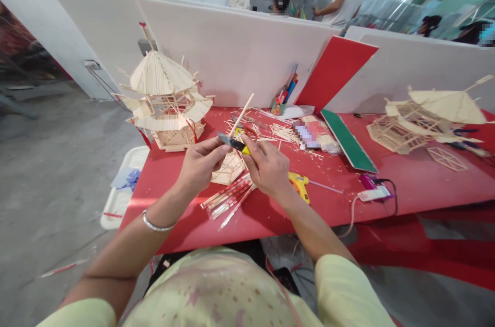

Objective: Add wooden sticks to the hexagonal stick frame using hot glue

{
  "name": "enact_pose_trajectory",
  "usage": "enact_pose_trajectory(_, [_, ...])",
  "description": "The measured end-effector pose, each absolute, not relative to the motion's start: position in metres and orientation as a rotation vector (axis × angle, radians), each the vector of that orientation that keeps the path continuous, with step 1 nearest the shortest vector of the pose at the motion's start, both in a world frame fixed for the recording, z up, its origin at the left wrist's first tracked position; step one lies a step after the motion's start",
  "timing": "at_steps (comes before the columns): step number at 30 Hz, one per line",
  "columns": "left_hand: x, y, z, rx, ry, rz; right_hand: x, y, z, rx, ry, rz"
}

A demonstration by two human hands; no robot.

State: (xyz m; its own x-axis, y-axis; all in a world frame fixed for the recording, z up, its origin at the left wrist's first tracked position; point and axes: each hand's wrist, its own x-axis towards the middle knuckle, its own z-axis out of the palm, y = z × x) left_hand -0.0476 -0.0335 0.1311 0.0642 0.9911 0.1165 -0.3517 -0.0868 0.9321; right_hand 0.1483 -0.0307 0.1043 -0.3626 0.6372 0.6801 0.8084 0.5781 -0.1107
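Note:
My left hand pinches a thin wooden stick, which slants up and away from the fingers. In my right hand is a yellow and black utility knife, its blade lying across the stick's lower part near my left fingertips. Whether the blade cuts into the wood I cannot tell. Below the hands sits a small flat piece built of sticks, partly hidden. Wrapped bundles of sticks lie on the red table just in front of it.
A stick-built pagoda stands at the left, another stick model at the right. A yellow glue gun, loose sticks, a pen cup, a green board and a power strip are about. People are behind the white partition.

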Motion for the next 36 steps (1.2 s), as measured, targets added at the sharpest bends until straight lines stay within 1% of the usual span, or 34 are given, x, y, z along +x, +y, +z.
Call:
enact_pose_trajectory(5, [-0.048, -0.034, 0.125, 1.071, 0.809, 1.359, 0.149, -0.029, 0.101, -1.115, -2.124, -0.327])
enact_pose_trajectory(8, [-0.048, -0.032, 0.116, 1.127, 0.865, 1.426, 0.149, -0.030, 0.099, -1.108, -2.125, -0.362])
enact_pose_trajectory(13, [-0.044, -0.030, 0.105, 1.147, 0.900, 1.553, 0.148, -0.031, 0.096, -1.059, -2.079, -0.541])
enact_pose_trajectory(18, [-0.041, -0.031, 0.105, 1.119, 0.886, 1.593, 0.149, -0.033, 0.092, -1.028, -2.046, -0.648])
enact_pose_trajectory(21, [-0.040, -0.032, 0.104, 1.092, 0.887, 1.591, 0.149, -0.033, 0.090, -1.054, -2.042, -0.672])
enact_pose_trajectory(23, [-0.039, -0.032, 0.104, 1.045, 0.884, 1.575, 0.149, -0.034, 0.091, -1.073, -2.049, -0.631])
enact_pose_trajectory(25, [-0.038, -0.034, 0.106, 0.987, 0.864, 1.537, 0.149, -0.034, 0.093, -1.084, -2.068, -0.470])
enact_pose_trajectory(26, [-0.037, -0.034, 0.107, 0.955, 0.851, 1.513, 0.150, -0.035, 0.095, -1.080, -2.076, -0.327])
enact_pose_trajectory(29, [-0.036, -0.035, 0.112, 0.864, 0.809, 1.463, 0.150, -0.037, 0.098, -1.044, -1.974, 0.256])
enact_pose_trajectory(32, [-0.035, -0.033, 0.114, 0.778, 0.747, 1.471, 0.142, -0.041, 0.094, -1.078, -1.642, 0.737])
enact_pose_trajectory(34, [-0.031, -0.030, 0.112, 0.737, 0.696, 1.488, 0.130, -0.044, 0.090, -1.090, -1.457, 0.907])
enact_pose_trajectory(36, [-0.027, -0.029, 0.111, 0.705, 0.674, 1.483, 0.118, -0.046, 0.085, -1.071, -1.388, 1.012])
